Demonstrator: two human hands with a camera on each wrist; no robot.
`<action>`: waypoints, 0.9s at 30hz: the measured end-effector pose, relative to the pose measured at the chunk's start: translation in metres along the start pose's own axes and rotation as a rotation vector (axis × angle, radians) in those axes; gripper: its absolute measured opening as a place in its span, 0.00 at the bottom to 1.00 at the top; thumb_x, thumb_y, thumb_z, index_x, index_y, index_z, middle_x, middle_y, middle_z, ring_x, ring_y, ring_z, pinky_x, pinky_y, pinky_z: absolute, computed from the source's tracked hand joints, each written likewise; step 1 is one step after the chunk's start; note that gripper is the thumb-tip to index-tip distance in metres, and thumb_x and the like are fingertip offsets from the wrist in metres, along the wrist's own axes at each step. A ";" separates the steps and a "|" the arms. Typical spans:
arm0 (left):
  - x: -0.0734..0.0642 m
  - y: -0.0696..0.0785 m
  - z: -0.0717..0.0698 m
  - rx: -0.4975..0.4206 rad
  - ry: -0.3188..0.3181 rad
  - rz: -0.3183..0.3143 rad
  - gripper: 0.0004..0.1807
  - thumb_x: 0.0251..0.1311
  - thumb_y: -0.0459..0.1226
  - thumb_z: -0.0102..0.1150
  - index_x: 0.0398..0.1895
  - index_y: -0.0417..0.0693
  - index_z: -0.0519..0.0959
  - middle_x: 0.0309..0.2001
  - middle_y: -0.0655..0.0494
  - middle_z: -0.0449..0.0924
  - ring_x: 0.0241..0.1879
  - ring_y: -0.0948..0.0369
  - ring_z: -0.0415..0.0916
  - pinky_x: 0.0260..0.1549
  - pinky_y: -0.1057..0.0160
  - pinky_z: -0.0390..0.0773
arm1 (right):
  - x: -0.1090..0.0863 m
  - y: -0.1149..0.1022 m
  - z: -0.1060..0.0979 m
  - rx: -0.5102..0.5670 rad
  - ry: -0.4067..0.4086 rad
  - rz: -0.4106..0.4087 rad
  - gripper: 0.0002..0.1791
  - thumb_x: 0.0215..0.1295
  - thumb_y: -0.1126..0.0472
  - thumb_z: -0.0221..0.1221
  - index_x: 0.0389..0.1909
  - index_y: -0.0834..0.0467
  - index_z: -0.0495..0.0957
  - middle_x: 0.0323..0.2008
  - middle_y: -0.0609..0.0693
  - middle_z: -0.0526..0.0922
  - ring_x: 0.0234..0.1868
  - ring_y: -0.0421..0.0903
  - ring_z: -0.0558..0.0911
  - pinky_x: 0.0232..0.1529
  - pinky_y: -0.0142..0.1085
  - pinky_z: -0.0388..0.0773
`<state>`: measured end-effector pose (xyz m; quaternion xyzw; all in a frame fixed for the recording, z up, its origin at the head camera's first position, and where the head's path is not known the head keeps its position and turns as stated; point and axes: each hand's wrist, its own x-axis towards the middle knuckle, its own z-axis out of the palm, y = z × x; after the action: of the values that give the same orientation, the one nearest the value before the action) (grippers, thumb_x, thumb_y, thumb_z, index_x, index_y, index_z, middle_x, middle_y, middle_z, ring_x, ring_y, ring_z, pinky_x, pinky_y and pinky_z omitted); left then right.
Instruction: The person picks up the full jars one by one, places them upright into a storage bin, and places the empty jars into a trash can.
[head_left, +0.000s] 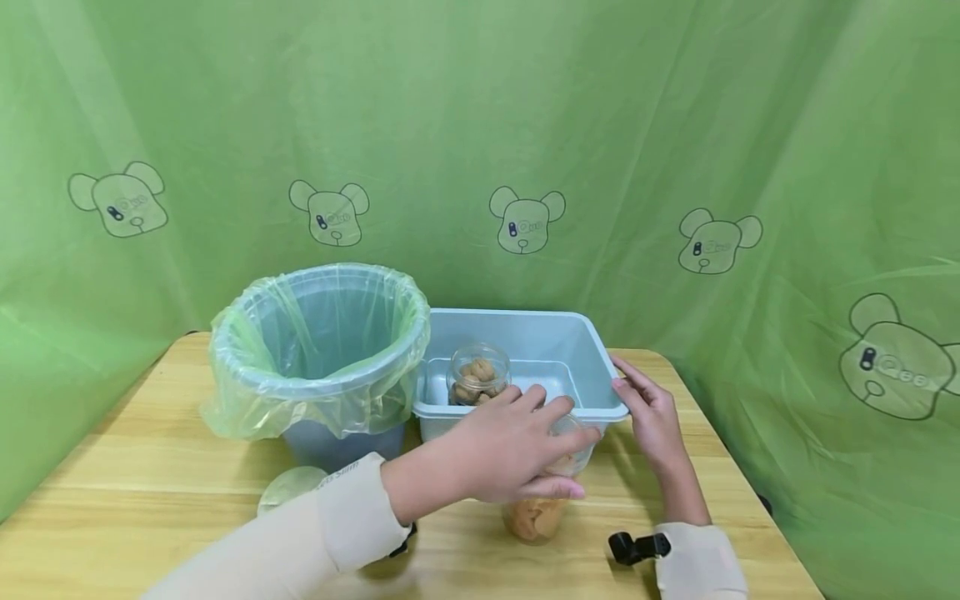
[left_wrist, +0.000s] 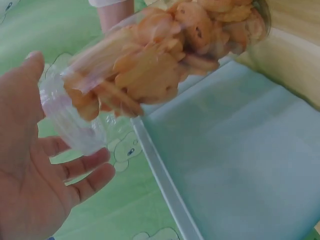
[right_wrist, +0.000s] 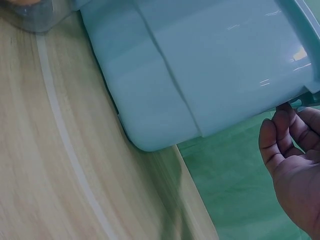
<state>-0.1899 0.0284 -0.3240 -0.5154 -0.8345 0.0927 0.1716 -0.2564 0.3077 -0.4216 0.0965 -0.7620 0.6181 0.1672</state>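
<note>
A tall clear jar of orange crisps (head_left: 536,518) stands on the table, in front of a light blue plastic basin (head_left: 517,411). My left hand (head_left: 517,446) is over the jar's top, fingers spread. In the left wrist view, the jar's clear neck (left_wrist: 75,117) lies between thumb and fingers, and the thumb stands off it. My right hand (head_left: 656,421) holds the basin's right rim. Curled fingers (right_wrist: 282,131) reach under that rim in the right wrist view. Inside the basin is a clear jar of walnuts (head_left: 478,375).
Left of the basin stands a bin (head_left: 318,387) lined with a pale green bag. A round translucent lid (head_left: 288,485) lies on the wooden table (head_left: 142,467), partly behind my left sleeve. A green curtain (head_left: 450,125) hangs behind and around the table.
</note>
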 end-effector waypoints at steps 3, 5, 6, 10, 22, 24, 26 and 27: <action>0.001 0.002 0.004 0.030 0.023 0.010 0.35 0.74 0.68 0.31 0.77 0.68 0.62 0.65 0.53 0.69 0.55 0.55 0.70 0.48 0.57 0.77 | 0.000 -0.001 0.001 0.007 0.004 0.002 0.25 0.79 0.57 0.54 0.71 0.66 0.70 0.49 0.47 0.85 0.48 0.41 0.84 0.46 0.28 0.81; 0.002 0.003 0.006 0.049 0.038 0.018 0.33 0.75 0.67 0.33 0.76 0.68 0.63 0.64 0.53 0.69 0.53 0.54 0.70 0.46 0.58 0.77 | 0.000 -0.001 0.001 0.004 0.005 0.002 0.25 0.79 0.57 0.54 0.71 0.65 0.70 0.50 0.48 0.85 0.48 0.42 0.84 0.47 0.28 0.81; 0.002 0.002 0.007 0.057 0.045 0.022 0.33 0.75 0.67 0.33 0.76 0.68 0.63 0.63 0.53 0.70 0.53 0.54 0.70 0.46 0.58 0.78 | 0.000 -0.002 0.001 0.002 0.004 0.002 0.25 0.79 0.57 0.54 0.71 0.65 0.70 0.50 0.47 0.85 0.48 0.42 0.84 0.47 0.28 0.81; 0.003 0.002 0.009 0.067 0.077 0.048 0.31 0.76 0.65 0.35 0.74 0.65 0.66 0.61 0.52 0.72 0.50 0.54 0.71 0.43 0.61 0.79 | -0.001 -0.001 0.001 0.005 0.004 0.007 0.25 0.79 0.58 0.54 0.71 0.65 0.70 0.50 0.47 0.85 0.48 0.42 0.84 0.47 0.28 0.81; 0.008 0.001 0.007 0.088 0.089 0.080 0.31 0.74 0.65 0.41 0.72 0.66 0.70 0.58 0.52 0.73 0.47 0.56 0.70 0.41 0.65 0.78 | -0.001 -0.001 0.002 0.006 0.008 0.005 0.25 0.79 0.57 0.54 0.71 0.65 0.70 0.50 0.46 0.86 0.48 0.42 0.85 0.46 0.28 0.82; 0.008 0.002 0.005 0.092 0.085 0.083 0.31 0.73 0.66 0.42 0.71 0.66 0.70 0.58 0.53 0.73 0.46 0.56 0.70 0.39 0.65 0.77 | 0.000 -0.001 0.001 0.001 0.007 0.006 0.26 0.79 0.56 0.54 0.71 0.65 0.70 0.50 0.47 0.86 0.48 0.42 0.85 0.46 0.28 0.82; 0.009 0.002 0.002 0.098 0.089 0.084 0.31 0.72 0.66 0.44 0.71 0.67 0.70 0.57 0.53 0.73 0.45 0.56 0.70 0.38 0.66 0.76 | 0.000 0.000 0.001 -0.007 0.005 0.004 0.26 0.79 0.56 0.54 0.71 0.65 0.70 0.50 0.48 0.86 0.48 0.43 0.85 0.47 0.28 0.82; 0.010 0.002 0.001 0.101 0.093 0.085 0.31 0.71 0.67 0.44 0.70 0.67 0.70 0.57 0.53 0.73 0.45 0.56 0.70 0.38 0.66 0.76 | 0.000 0.000 0.000 -0.012 0.003 0.001 0.26 0.80 0.56 0.54 0.71 0.65 0.70 0.51 0.49 0.85 0.48 0.43 0.85 0.47 0.28 0.82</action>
<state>-0.1923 0.0380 -0.3239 -0.5448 -0.7972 0.1176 0.2319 -0.2564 0.3072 -0.4217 0.0941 -0.7654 0.6140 0.1686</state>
